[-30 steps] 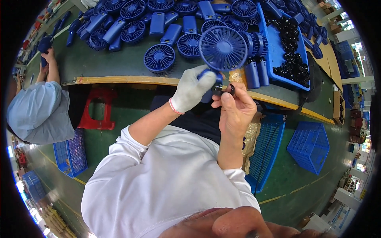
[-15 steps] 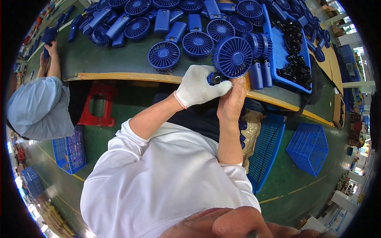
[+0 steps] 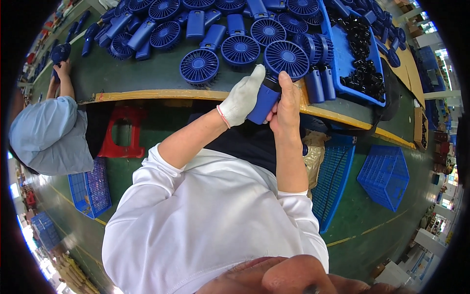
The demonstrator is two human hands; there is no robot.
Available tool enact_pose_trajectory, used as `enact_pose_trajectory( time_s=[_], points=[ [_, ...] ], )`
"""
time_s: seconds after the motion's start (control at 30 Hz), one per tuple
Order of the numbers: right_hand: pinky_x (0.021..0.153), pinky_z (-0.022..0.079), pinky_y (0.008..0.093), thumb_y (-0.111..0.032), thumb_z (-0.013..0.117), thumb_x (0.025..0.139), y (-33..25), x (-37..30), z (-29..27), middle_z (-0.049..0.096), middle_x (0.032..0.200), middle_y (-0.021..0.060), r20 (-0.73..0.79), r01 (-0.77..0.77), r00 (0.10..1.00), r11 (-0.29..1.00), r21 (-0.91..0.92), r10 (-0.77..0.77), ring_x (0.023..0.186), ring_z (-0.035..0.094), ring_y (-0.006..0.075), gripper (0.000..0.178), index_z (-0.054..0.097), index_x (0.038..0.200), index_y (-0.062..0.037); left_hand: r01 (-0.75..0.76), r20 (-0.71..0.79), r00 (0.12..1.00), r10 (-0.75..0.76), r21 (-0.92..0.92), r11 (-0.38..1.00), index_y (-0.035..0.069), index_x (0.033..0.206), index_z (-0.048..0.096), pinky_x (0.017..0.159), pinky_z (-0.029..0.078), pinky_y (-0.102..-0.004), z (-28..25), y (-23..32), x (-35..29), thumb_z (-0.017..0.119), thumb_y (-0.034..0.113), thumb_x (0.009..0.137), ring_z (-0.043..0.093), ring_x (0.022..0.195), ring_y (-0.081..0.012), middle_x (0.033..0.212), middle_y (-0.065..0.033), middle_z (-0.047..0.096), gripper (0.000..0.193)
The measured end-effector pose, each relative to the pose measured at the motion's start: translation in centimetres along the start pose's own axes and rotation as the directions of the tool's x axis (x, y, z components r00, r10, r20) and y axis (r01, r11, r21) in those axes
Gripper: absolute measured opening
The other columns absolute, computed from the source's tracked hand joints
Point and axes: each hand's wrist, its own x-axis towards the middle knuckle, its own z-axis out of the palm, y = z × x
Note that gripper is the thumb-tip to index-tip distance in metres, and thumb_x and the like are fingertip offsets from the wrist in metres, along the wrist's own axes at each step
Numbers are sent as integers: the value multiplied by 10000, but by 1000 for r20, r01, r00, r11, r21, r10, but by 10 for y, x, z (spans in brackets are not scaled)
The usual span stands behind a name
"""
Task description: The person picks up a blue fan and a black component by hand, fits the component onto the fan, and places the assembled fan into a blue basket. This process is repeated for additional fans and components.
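Note:
Both hands grip a blue handheld fan [image 3: 265, 104] in front of the table edge, its round slatted head pointing away from me and its handle toward me. My left hand [image 3: 241, 99], in a white knit glove, presses along the handle's left side with the thumb stretched up. On the other side my bare right hand [image 3: 286, 110] closes round the handle, thumb up near the fan head. A black band shows at the neck between them. Just right of the head, more blue fans [image 3: 320, 81] stand with handles toward me.
Many blue fans [image 3: 199, 66] lie on the green table [image 3: 142, 73] beyond my hands. A blue tray [image 3: 338, 63] of small black parts sits at right. Blue crates [image 3: 384, 177] and a red stool [image 3: 122, 132] stand on the floor. At left a co-worker [image 3: 51, 132] holds another fan.
The fan has been tilted so its handle's broad blue face now shows. My left hand has shifted from pinching at the neck to lying along the handle; my right thumb has moved up.

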Motion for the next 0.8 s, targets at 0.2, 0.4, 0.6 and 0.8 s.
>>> enact_pose_trajectory(
  time_s=[0.2,0.4,0.6,0.8],
  points=[
    [415,451,233,-101,753,783,-17,-7,-5,670,887,110,96,415,899,764,-493,-427,525,576,115,318,642,1033,61,-421,51,904,425,280,863,14,1020,481,521,517,-332,10,-11,5,269,306,1031,653,585,-276,712,-180,635,361],
    [688,539,351,-200,762,704,-68,-4,-39,706,773,182,109,306,896,420,-854,-430,702,692,265,299,692,839,57,-535,386,498,777,841,-75,59,979,655,776,527,-393,-38,61,72,587,151,872,634,829,-329,877,-126,646,157],
    [689,555,455,-301,797,700,-56,4,-31,677,846,197,171,116,918,-168,-979,-359,770,687,375,378,638,841,12,-284,796,558,234,449,-847,183,1287,580,1000,428,-363,-83,115,163,651,39,777,534,1206,-234,1290,-38,575,535],
    [567,563,392,-270,802,735,-45,25,-24,656,846,122,242,88,837,-315,-945,-491,686,695,296,408,532,944,-46,-342,705,702,97,454,-823,126,994,688,897,480,-370,-68,139,174,700,134,713,592,1061,-238,1061,-62,604,282]
  ],
)
